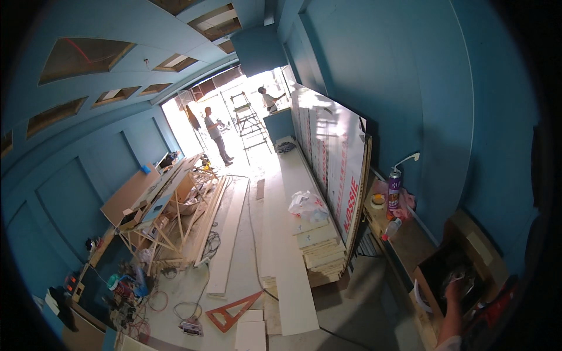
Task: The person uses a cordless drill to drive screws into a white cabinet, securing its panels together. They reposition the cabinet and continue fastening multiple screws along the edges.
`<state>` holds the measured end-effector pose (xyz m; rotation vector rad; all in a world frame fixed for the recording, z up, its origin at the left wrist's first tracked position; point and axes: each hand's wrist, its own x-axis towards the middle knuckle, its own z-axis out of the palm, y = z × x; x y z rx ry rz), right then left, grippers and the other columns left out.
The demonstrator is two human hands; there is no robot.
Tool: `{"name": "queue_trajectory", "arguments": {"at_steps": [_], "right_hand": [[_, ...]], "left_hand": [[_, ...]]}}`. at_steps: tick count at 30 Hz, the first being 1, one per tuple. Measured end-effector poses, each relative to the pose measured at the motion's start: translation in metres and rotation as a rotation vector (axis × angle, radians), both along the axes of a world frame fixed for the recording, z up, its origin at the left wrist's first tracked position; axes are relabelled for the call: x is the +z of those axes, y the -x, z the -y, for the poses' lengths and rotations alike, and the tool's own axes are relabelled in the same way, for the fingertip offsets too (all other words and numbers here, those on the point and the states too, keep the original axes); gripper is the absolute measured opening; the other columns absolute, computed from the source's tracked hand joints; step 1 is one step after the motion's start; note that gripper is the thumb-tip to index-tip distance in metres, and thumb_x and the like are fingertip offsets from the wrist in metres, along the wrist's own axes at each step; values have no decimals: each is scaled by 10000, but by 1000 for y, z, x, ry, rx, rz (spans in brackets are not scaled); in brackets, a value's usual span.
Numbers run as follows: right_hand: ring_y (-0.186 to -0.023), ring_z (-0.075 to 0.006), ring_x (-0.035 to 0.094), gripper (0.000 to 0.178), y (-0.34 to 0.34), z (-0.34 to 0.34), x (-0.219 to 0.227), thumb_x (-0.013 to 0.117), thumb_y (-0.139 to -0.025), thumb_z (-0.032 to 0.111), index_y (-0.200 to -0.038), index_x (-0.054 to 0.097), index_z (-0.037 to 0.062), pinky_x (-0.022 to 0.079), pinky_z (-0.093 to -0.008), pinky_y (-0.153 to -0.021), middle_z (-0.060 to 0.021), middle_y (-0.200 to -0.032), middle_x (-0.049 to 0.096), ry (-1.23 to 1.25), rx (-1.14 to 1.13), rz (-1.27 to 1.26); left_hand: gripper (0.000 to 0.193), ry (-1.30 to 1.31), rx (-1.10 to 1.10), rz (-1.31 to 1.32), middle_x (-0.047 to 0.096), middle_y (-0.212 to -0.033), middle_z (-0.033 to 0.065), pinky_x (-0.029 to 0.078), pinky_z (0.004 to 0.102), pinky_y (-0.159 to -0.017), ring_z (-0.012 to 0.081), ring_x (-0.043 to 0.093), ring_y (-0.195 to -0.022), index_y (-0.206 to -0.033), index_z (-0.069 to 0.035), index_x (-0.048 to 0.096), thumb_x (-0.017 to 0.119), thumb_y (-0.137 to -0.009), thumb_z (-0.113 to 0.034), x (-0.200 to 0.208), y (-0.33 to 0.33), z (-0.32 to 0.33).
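The right hand [455,291] is cut off at the lower edge below the forearm; its fingers are lost in the dark open cardboard box [462,266], contents indistinguishable.

Only the right hand [455,288] is showing, with its forearm coming up from the lower right edge and stretching forward. The fingers are pointing upward and curling slightly (too dim to tell whether they are gripping). The left hand is lying outside the picture.
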<state>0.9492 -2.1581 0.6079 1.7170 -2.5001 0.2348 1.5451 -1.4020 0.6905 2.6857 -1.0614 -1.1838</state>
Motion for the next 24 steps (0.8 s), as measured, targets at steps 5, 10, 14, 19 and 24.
{"name": "queue_trajectory", "arguments": {"at_steps": [5,10,14,19,24], "right_hand": [[-1345,-367,381,523,5,-13,30,560,-946,217,-1419,418,44,325,-436,-1127,-216,-1452,405,39,24,178],[-1316,-382,412,481,1,-18,47,528,-964,165,-1412,415,30,390,-437,-1080,-226,-1438,414,-104,193,-100],[-1260,-372,468,435,5,-19,53,491,-980,153,-1380,430,-4,409,-446,-1051,-238,-1388,466,-114,231,154],[-1213,-380,500,416,39,-1,33,466,-992,160,-1375,432,1,416,-466,-1023,-266,-1338,498,-167,218,229],[-1260,-417,451,515,3,-26,92,524,-885,29,-1391,432,54,374,-471,-1073,-233,-1395,458,-217,326,87]], "left_hand": [[334,35,-4,1,685,-966,235,506,472,-831,400,646,-942,-988,-36,716,572,-830,-293,0,1,9],[327,3,1,-9,684,-963,237,510,468,-816,398,647,-926,-974,-38,717,579,-835,-300,10,2,15],[309,-8,6,-18,688,-969,228,512,461,-813,394,649,-922,-979,-49,720,599,-832,-293,12,1,13],[311,-21,-24,-15,690,-987,219,513,455,-826,385,651,-938,-994,-59,722,610,-837,-304,10,-1,19],[309,-34,-21,2,688,-985,222,512,454,-827,382,651,-943,-988,-59,720,609,-838,-305,4,8,16]]}}
